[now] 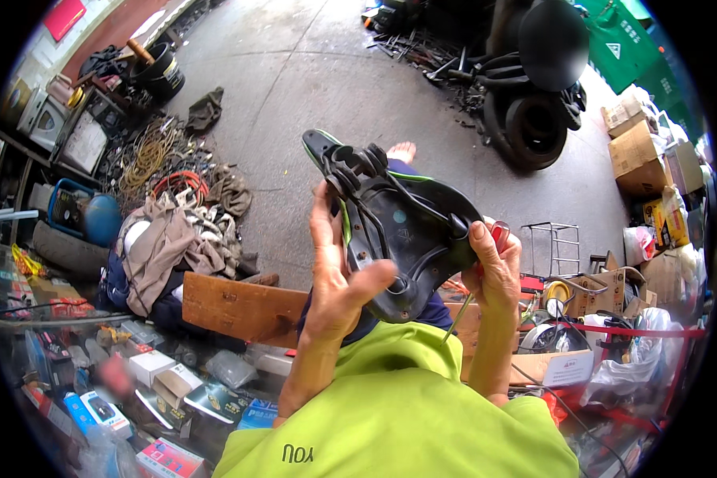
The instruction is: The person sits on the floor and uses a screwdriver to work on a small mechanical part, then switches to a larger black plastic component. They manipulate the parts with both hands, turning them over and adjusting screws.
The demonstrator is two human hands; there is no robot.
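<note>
A black bicycle saddle (410, 231) with a green edge is held up in front of me, its underside facing me. Its metal rails and coiled black parts show on that side. My left hand (331, 267) grips the saddle's left edge, the fingers behind it and the thumb over the underside. Against the saddle's right edge is my right hand (498, 267), closed around a screwdriver (459, 317) with a red handle. The screwdriver's shaft points down toward my lap, apart from the saddle's underside.
A wooden bench (243, 309) lies below the saddle. Piled clothes (171, 251) and cables (155, 155) are at left. Small boxes (175, 386) crowd the lower left. Tyres (534, 131) stand at the far right, with cardboard boxes (639, 159) beyond. A wire rack (556, 247) stands right of my hand.
</note>
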